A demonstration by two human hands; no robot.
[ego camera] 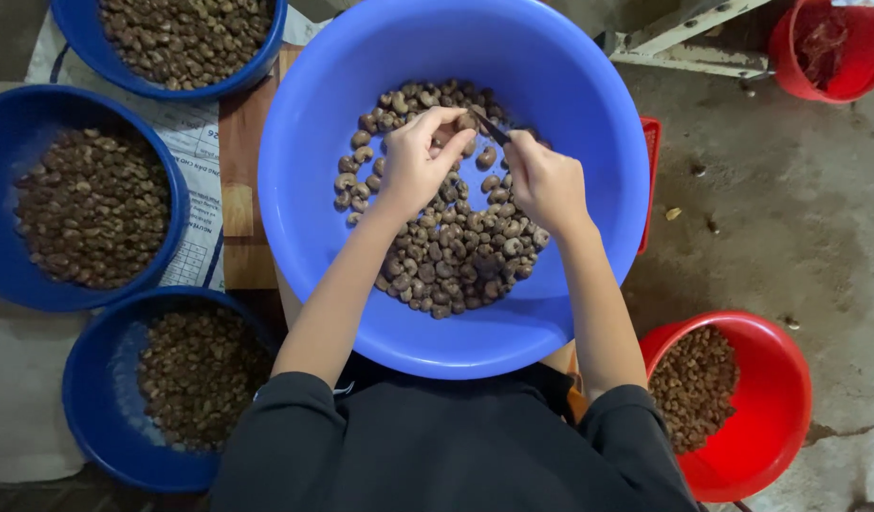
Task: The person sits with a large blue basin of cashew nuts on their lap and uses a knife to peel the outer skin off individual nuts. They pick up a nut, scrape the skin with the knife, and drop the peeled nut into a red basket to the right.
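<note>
One nut point(467, 121) is pinched between the fingers of the left hand point(413, 166) above the large light-blue basin point(588, 114), while a small dark blade point(491, 126), gripped closed in the right hand point(546, 180), is set against it. Many unworked nuts point(456, 246) are seen lying in the basin bottom beneath both hands, so much appears left. Three dark-blue basins point(10, 275) at the left and a red basin point(788, 417) at the right are seen holding brown nuts or pieces; which are finished cannot be told.
</note>
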